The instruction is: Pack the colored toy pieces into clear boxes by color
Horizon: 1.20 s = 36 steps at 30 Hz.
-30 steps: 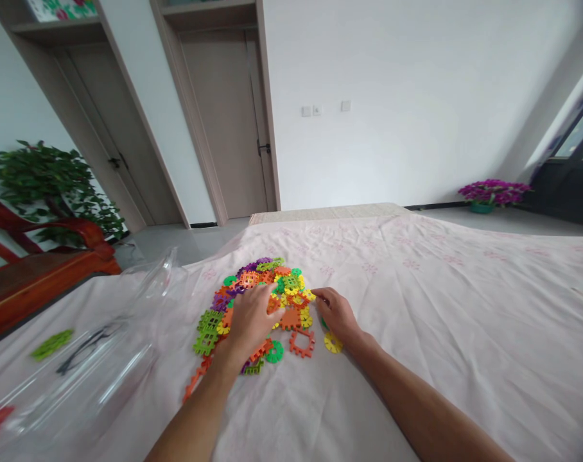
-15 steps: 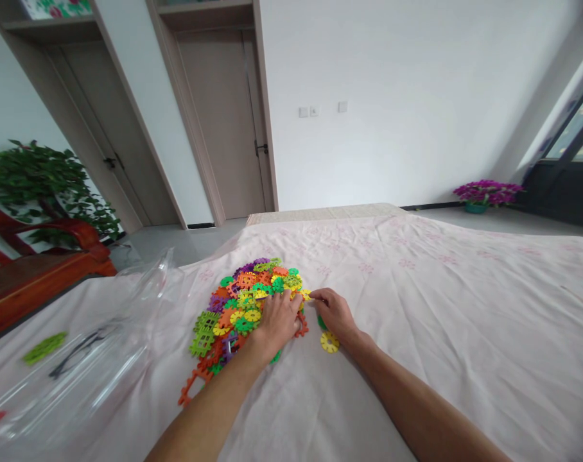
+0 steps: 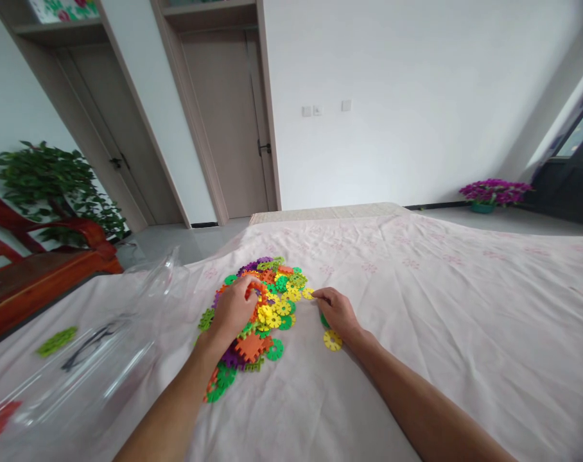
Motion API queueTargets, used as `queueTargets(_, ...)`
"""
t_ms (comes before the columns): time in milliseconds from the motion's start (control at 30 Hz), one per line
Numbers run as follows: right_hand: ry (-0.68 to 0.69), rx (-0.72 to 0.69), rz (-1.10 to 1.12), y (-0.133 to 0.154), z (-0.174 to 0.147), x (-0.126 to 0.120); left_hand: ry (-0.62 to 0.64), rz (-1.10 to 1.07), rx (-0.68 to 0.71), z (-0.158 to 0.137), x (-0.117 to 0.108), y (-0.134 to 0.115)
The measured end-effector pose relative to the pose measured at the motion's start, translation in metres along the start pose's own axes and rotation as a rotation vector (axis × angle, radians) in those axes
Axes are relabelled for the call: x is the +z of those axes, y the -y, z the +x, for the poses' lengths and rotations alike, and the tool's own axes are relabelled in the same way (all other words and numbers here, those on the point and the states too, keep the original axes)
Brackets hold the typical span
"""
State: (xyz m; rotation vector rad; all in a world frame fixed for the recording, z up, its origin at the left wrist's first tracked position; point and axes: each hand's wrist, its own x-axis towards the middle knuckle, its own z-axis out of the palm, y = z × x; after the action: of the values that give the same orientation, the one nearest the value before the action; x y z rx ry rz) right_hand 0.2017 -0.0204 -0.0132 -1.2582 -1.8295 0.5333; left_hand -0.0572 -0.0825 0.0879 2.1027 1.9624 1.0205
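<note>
A heap of plastic interlocking toy pieces (image 3: 252, 346) in orange, green, purple and yellow lies on the bed sheet. My left hand (image 3: 234, 307) rests over the heap's left part, fingers curled down among the pieces; whatever is in them is hidden. To the right of the heap, my right hand (image 3: 337, 311) is closed, thumb and forefinger pinching the edge of a yellow notched disc (image 3: 307, 293). Below that hand lies another yellow notched disc (image 3: 332, 340), and a green disc (image 3: 323, 319) is partly covered by the hand.
A clear plastic bag (image 3: 103, 366) with a dark handle lies at left, near a green piece (image 3: 57, 341) and a red piece (image 3: 0, 417). The pale sheet (image 3: 440, 321) stretches right. Beyond stand a wooden chair (image 3: 79, 250), a leafy plant (image 3: 45, 186) and purple flowers (image 3: 494, 191).
My left hand has moved left across the heap and its fingers have curled, uncovering yellow and green discs. Pieces at the heap's near side have shifted. My right hand stays nearly still.
</note>
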Motion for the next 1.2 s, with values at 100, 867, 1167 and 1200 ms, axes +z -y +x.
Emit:
queueTargets(100, 0.01, 0.0, 0.005, -0.001, 0.0, 0.001, 0.033, -0.15, 0.024, -0.011, -0.012, 0.012)
queueTargets(867, 0.007, -0.01, -0.006, -0.003, 0.0, 0.002, 0.207, 0.078, 0.037, -0.066, 0.02, 0.032)
queueTargets(1167, 0.02, -0.026, 0.0, -0.007, 0.001, 0.003, 0.131, -0.24, 0.063, -0.052, 0.036, 0.008)
queueTargets(1200, 0.019, -0.028, 0.004, -0.007, 0.001, 0.003, 0.113, -0.26, 0.045, -0.05, 0.036, 0.009)
